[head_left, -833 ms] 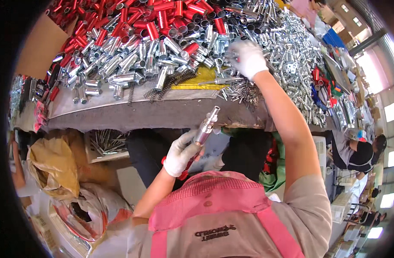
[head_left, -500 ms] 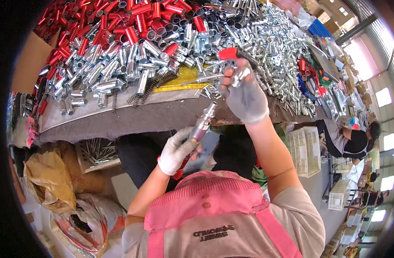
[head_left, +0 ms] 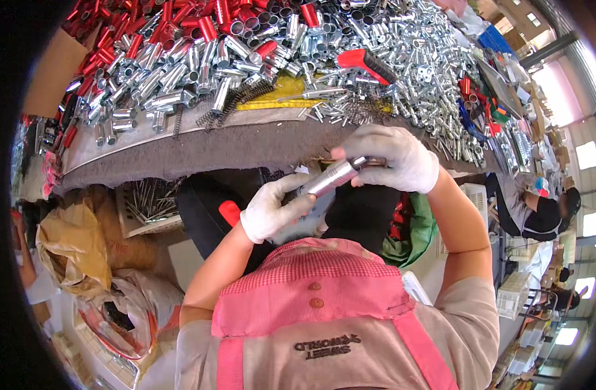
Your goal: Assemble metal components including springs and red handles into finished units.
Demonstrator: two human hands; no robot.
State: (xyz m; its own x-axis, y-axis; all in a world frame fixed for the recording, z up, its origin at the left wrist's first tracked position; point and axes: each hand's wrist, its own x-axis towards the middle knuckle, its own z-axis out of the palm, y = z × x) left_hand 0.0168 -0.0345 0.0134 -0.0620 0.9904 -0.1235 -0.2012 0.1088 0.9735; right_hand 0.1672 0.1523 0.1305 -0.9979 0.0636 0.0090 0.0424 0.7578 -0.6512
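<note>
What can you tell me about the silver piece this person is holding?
The silver piece is a shiny cylinder, apparently metal, with ring-like lines around it. It slants up toward the right, held on the person's side of the table edge. The left hand grips its lower end; the right hand is at the upper end, partly hiding it.

- I see a shiny silver metal cylinder (head_left: 332,179) in my left hand (head_left: 272,209), slanting up rightward, short of the worktop's (head_left: 246,143) near edge.
- At its upper end, my right hand (head_left: 395,158) grips a small metal piece (head_left: 375,161), mostly hidden.
</note>
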